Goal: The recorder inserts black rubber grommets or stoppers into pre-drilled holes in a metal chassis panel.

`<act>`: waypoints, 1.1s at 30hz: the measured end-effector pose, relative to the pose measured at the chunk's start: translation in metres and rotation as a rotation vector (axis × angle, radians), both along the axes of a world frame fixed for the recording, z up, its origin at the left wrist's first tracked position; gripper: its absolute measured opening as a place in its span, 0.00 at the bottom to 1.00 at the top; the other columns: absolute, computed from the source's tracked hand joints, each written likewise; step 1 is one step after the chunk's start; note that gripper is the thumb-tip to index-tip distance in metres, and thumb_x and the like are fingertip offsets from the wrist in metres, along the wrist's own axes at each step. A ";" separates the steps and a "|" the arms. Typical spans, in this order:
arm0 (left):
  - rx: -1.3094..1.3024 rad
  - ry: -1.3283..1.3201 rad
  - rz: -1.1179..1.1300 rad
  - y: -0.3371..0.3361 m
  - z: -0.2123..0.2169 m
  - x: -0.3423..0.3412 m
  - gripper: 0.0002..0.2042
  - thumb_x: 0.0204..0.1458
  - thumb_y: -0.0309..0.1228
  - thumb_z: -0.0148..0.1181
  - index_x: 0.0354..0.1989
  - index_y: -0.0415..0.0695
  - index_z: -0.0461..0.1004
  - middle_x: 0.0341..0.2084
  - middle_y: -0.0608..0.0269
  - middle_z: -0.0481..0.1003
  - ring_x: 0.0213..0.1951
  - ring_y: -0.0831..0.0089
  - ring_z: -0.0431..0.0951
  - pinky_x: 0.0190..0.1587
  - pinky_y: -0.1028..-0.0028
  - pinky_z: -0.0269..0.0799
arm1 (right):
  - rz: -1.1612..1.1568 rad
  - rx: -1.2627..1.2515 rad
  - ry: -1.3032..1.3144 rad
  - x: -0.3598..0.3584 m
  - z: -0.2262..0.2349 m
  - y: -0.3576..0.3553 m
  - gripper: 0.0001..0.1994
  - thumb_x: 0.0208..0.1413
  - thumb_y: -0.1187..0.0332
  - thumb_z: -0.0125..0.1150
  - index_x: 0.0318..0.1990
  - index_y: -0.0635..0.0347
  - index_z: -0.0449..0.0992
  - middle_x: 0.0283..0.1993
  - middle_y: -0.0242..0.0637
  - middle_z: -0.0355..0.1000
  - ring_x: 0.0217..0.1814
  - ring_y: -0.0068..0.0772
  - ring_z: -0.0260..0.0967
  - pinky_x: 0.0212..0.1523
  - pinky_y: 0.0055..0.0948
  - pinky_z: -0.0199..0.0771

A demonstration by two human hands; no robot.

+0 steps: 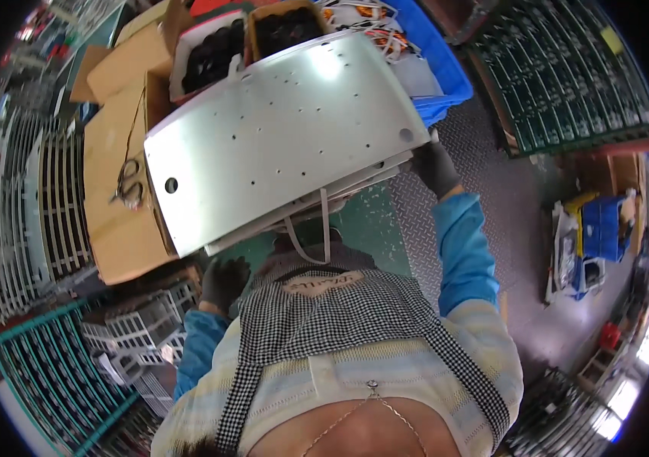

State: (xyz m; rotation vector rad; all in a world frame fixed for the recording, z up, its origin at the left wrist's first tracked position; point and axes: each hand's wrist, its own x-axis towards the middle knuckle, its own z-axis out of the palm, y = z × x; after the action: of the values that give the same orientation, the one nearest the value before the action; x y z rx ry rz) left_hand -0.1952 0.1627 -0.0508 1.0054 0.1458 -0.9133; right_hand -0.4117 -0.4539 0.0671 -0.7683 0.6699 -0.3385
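Steel tread-plate floor [484, 190] w/ green patch; on it: blue crate [446, 72], cardboard boxes [115, 221], green racks [50, 365].

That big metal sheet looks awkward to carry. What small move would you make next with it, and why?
Probably shift the left hand further under the panel's lower edge before moving on. The right hand grips the far corner, while the left hand sits low near the body, so the wide, tilted panel looks unevenly held. Boxes and a blue bin crowd close beneath it.
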 end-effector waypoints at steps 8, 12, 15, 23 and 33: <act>-0.098 0.235 -0.403 -0.212 0.105 -0.046 0.20 0.63 0.39 0.53 0.58 0.39 0.69 0.51 0.52 0.75 0.51 0.60 0.77 0.55 0.63 0.74 | 0.288 -0.327 -0.138 0.021 -0.072 -0.058 0.30 0.64 0.47 0.53 0.66 0.55 0.62 0.60 0.39 0.68 0.63 0.41 0.66 0.63 0.46 0.68; 0.105 0.051 -0.313 -0.217 0.041 -0.061 0.18 0.63 0.39 0.53 0.54 0.39 0.71 0.42 0.56 0.77 0.42 0.65 0.78 0.47 0.66 0.75 | 0.440 -0.310 -0.107 0.053 -0.051 -0.054 0.30 0.64 0.47 0.53 0.66 0.55 0.62 0.60 0.39 0.68 0.63 0.40 0.66 0.63 0.45 0.68; 0.298 -0.149 -0.301 -0.209 0.018 -0.072 0.17 0.63 0.38 0.52 0.53 0.38 0.71 0.39 0.55 0.77 0.39 0.67 0.78 0.42 0.69 0.75 | 0.573 -0.292 -0.111 0.091 -0.048 -0.064 0.30 0.64 0.47 0.53 0.66 0.55 0.62 0.60 0.39 0.68 0.62 0.40 0.66 0.62 0.45 0.68; 0.529 0.018 0.114 -0.250 0.076 -0.105 0.16 0.65 0.40 0.49 0.42 0.37 0.75 0.21 0.60 0.74 0.20 0.68 0.74 0.24 0.69 0.72 | 0.950 -0.219 -0.104 0.174 -0.056 -0.088 0.29 0.64 0.47 0.53 0.65 0.56 0.62 0.60 0.39 0.68 0.62 0.39 0.66 0.62 0.44 0.69; 0.706 -0.462 -0.357 -0.268 0.070 -0.161 0.16 0.60 0.38 0.50 0.42 0.38 0.78 0.25 0.49 0.77 0.27 0.56 0.78 0.32 0.60 0.73 | 1.174 -0.193 -0.078 0.210 -0.043 -0.060 0.29 0.64 0.47 0.53 0.65 0.56 0.63 0.60 0.38 0.68 0.61 0.39 0.66 0.60 0.43 0.69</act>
State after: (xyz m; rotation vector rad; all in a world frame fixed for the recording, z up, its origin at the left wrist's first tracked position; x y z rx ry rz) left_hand -0.3558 -0.1055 0.0196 1.9196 -0.1189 -0.9403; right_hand -0.2019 -0.5140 0.0241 -1.1927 0.0336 0.6473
